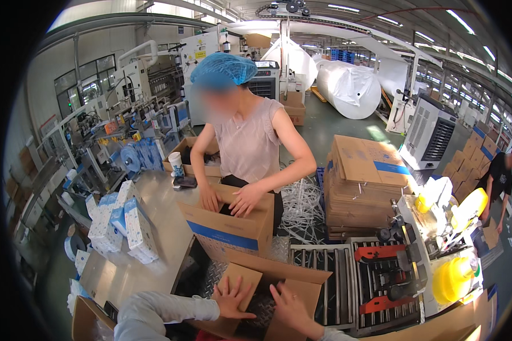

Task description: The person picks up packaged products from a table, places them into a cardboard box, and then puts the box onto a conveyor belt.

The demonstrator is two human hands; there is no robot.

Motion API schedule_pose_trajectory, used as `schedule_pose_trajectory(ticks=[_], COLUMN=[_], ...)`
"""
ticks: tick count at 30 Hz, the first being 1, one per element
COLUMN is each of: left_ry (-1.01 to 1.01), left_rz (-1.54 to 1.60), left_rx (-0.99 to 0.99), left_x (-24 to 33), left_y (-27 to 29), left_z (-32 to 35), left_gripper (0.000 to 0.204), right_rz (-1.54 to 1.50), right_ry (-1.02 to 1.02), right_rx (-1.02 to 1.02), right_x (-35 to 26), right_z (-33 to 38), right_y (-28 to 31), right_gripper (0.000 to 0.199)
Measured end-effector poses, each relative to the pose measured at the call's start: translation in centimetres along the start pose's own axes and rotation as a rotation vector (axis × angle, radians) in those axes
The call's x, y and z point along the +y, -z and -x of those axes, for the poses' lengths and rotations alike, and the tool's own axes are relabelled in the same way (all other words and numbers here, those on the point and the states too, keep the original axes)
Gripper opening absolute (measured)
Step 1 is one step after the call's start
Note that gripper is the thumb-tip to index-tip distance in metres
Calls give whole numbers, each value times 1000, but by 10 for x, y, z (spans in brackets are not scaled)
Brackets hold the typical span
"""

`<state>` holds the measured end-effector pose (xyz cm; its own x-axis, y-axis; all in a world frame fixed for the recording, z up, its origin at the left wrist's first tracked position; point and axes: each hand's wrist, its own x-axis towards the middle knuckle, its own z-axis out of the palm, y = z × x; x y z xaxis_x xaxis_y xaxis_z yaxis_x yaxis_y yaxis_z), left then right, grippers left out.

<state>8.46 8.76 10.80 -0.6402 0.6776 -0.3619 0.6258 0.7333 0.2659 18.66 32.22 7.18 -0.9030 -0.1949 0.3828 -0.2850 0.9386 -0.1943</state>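
In front of me stands a brown cardboard carton (293, 268) with its flaps raised. My left hand (233, 298) lies flat, fingers spread, against its left flap (246, 278). At the carton's right flap (302, 291) is my right hand (292, 310), fingers stretched toward the middle and not wrapped round anything. Between my hands the carton's inside looks dark. Just beyond it, a co-worker in a blue hair net has both hands (233, 200) at the top of another carton (227, 227) with a blue band.
White-and-blue wrapped packs (136, 230) are piled on the metal table (165, 210) at left. A roller conveyor (324, 273) with red guides (381, 253) runs off to the right. Beyond it rises a stack of flattened cartons (364, 182). Yellow tape rolls (454, 278) are on the machine.
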Motion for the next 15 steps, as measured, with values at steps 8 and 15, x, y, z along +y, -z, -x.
schedule_pose_trajectory(ticks=[8, 15], left_ry=[-121, -168], left_rz=[576, -163], left_rx=[-1102, 556], left_x=[-14, -68], left_y=[46, 18], left_z=[83, -12], left_gripper=[77, 64], right_rz=[118, -1144], right_ry=[-23, -408], right_rx=[-42, -345], right_x=[-2, 51], right_z=[-17, -54], right_y=[18, 22], right_gripper=[43, 18])
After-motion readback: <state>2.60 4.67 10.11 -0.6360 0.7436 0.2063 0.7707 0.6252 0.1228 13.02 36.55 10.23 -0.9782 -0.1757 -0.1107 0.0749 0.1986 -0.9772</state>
